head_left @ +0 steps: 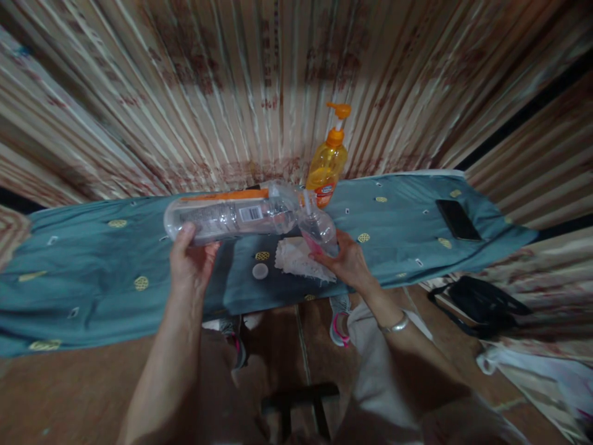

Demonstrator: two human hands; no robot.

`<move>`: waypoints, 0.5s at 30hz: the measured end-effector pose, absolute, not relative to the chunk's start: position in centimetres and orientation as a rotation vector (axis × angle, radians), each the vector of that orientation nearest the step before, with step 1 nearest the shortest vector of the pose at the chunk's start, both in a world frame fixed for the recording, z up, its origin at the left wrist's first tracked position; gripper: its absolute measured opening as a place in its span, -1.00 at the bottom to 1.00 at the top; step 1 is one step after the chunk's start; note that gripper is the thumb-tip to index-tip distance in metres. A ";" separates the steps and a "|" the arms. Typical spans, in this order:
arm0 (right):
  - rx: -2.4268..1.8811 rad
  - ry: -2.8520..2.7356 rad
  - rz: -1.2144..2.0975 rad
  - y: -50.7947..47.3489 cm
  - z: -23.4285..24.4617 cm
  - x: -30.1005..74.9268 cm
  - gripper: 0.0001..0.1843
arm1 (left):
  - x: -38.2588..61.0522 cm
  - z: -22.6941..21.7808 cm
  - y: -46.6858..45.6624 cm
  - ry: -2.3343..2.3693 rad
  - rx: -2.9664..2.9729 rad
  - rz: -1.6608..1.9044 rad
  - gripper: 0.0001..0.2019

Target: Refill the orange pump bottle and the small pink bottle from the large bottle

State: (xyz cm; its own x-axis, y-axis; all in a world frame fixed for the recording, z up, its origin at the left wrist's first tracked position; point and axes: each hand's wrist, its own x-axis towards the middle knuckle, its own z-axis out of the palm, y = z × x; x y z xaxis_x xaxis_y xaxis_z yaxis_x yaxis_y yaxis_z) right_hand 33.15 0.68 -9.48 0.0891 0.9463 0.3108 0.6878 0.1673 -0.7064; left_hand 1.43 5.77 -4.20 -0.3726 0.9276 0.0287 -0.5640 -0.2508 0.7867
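Left of the pump bottle (327, 164), your left hand (191, 252), thumb uppermost, clasps the large bottle (227, 217) by its base, long axis sideways, neck rightward. Before the pump bottle, your right hand (346, 262) pinches the small bottle (320, 227), neck slanting up-left.

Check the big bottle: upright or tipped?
Tipped: the big bottle lies nearly level in the left hand, neck toward the smaller bottle.
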 end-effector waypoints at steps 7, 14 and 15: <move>-1.537 -1.599 0.568 0.5 -9.2 32.4 -0.28 | 1.7 -3.6 5.3 0.880 0.625 1.740 -0.52; -1.517 -1.558 0.568 0.5 -9.2 32.2 -0.30 | 1.5 -3.3 4.9 0.900 0.624 1.748 -0.56; -1.524 -1.558 0.563 0.4 -9.2 32.2 -0.31 | 1.3 -3.2 4.9 0.907 0.626 1.758 -0.56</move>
